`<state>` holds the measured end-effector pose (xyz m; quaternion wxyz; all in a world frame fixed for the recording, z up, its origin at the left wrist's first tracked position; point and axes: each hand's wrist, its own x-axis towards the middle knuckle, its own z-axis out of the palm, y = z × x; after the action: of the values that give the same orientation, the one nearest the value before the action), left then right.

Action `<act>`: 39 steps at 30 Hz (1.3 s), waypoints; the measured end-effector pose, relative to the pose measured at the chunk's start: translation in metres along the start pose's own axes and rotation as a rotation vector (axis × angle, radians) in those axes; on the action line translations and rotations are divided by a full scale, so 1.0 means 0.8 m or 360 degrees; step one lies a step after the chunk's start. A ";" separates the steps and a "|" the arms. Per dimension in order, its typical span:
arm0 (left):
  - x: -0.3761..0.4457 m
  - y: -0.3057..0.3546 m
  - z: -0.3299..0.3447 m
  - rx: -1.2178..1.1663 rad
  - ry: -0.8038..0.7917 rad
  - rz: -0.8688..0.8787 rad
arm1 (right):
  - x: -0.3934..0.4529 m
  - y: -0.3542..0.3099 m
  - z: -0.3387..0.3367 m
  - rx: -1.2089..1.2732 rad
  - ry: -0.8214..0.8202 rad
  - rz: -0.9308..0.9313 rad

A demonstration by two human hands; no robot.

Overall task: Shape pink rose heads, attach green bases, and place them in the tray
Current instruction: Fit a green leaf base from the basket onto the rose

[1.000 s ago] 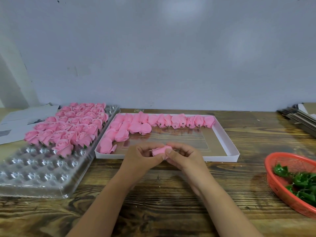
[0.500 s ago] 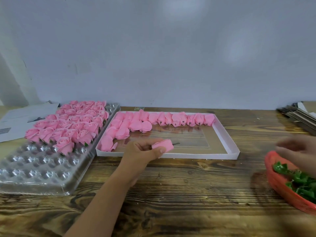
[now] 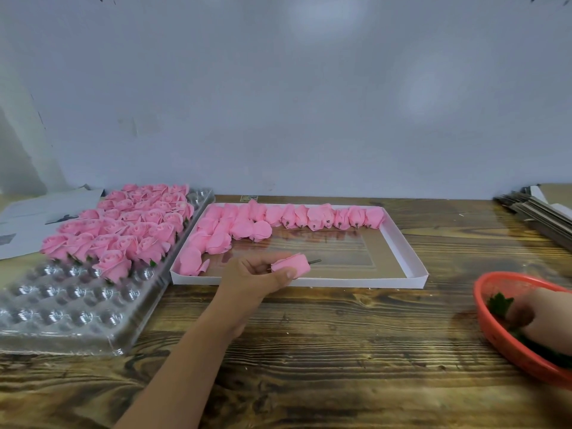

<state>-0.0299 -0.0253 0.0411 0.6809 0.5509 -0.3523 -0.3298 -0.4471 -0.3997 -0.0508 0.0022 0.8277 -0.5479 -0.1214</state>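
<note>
- Nearest to us, our right hand [image 3: 540, 314] had left the rose and gone down into the red basket [image 3: 495, 339] at the right edge of the tabletop [image 3: 340, 351]; a second before, both hands had been working the same rose head together in front of the white box
- Its fingers were curled down among the green bases [image 3: 499, 305], but we could not tell whether they had closed on one, since the fingertips were hidden in the pile
- We judged from this that shaping was over for this head and the fetching of a base had begun
- A little farther, our left hand [image 3: 257, 275] alone held the pink rose head [image 3: 292, 265], thumb below and fingers wrapped above, just over the near wall of the white box [image 3: 309, 281]
- The rose lay sideways in that hand, its short stem pin [image 3: 315, 261] pointing right toward the basket, well apart from the right hand
- Beyond it, the white box kept its row of unshaped pink heads [image 3: 309, 216] along the far and left walls
- To the left, the clear tray [image 3: 62, 314] had finished roses [image 3: 123, 224] filling its far half, with the near cups open, so the next place would likely be beside the nearest finished rose [image 3: 111, 266]
</note>
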 end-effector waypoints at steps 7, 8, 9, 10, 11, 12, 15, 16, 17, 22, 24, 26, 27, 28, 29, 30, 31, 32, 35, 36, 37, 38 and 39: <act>-0.001 0.001 0.000 -0.0014 0.0008 -0.0018 | 0.007 -0.032 -0.040 0.0111 0.0000 -0.0085; -0.001 0.001 0.000 -0.0014 0.0008 -0.0016 | 0.019 -0.029 -0.047 0.0033 0.0191 -0.0003; -0.001 0.002 0.000 -0.0013 0.0006 -0.0015 | 0.019 -0.020 -0.048 0.0134 0.0259 0.0101; -0.002 0.002 0.000 -0.0014 -0.0001 -0.0017 | 0.023 -0.008 -0.041 0.0237 0.0338 0.0178; -0.002 0.002 0.000 -0.0015 -0.0013 -0.0020 | 0.028 0.003 -0.034 0.0398 0.0327 0.0232; -0.002 0.002 0.000 -0.0017 -0.0023 -0.0021 | 0.038 0.012 -0.030 0.0448 0.0340 0.0190; -0.003 0.002 -0.001 -0.0016 -0.0031 -0.0020 | 0.051 0.029 -0.021 0.0512 0.0468 0.0126; -0.003 0.002 -0.001 -0.0013 -0.0033 -0.0021 | 0.052 0.034 -0.021 0.0473 0.0545 0.0114; -0.003 0.002 -0.001 -0.0006 -0.0035 -0.0022 | 0.051 0.031 -0.020 0.0463 0.0605 0.0068; -0.002 0.001 -0.001 0.0008 -0.0033 -0.0044 | 0.028 0.016 -0.036 0.0555 0.0622 0.0127; -0.002 0.002 -0.001 0.0000 -0.0029 -0.0059 | 0.012 -0.002 -0.045 0.0645 0.0708 0.0144; -0.002 0.003 -0.001 -0.0005 -0.0026 -0.0064 | -0.004 -0.022 -0.056 0.0616 0.0809 0.0131; -0.003 0.003 -0.001 -0.0006 -0.0026 -0.0066 | -0.012 -0.031 -0.063 0.0606 0.0831 0.0114; -0.003 0.003 0.000 -0.0007 -0.0025 -0.0067 | -0.020 -0.040 -0.069 0.0614 0.0827 0.0102; -0.003 0.003 0.000 -0.0009 -0.0024 -0.0065 | -0.025 -0.047 -0.072 0.0623 0.0844 0.0098; -0.003 0.003 0.000 -0.0008 -0.0021 -0.0063 | -0.029 -0.054 -0.075 0.0638 0.0851 0.0118; -0.003 0.003 -0.001 -0.0008 -0.0020 -0.0064 | -0.032 -0.058 -0.076 0.0657 0.0861 0.0129; -0.003 0.002 -0.001 -0.0006 -0.0021 -0.0068 | -0.039 -0.064 -0.078 0.0673 0.0841 0.0158; -0.002 0.000 -0.003 0.0008 -0.0020 -0.0079 | -0.038 -0.073 -0.078 0.0808 0.0829 0.0187; -0.001 0.000 -0.003 0.0006 -0.0019 -0.0086 | -0.039 -0.073 -0.080 0.0863 0.0804 0.0201; -0.001 0.000 -0.004 -0.0001 -0.0018 -0.0093 | -0.042 -0.075 -0.082 0.0906 0.0763 0.0199; -0.001 0.000 -0.004 -0.0007 -0.0019 -0.0098 | -0.046 -0.077 -0.088 0.0906 0.0761 0.0209; 0.000 -0.001 -0.003 -0.0011 -0.0021 -0.0098 | -0.050 -0.076 -0.091 0.0926 0.0780 0.0211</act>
<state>-0.0277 -0.0238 0.0402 0.6701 0.5568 -0.3384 -0.3555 -0.3920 -0.3482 0.0195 -0.0939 0.7611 -0.5949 0.2411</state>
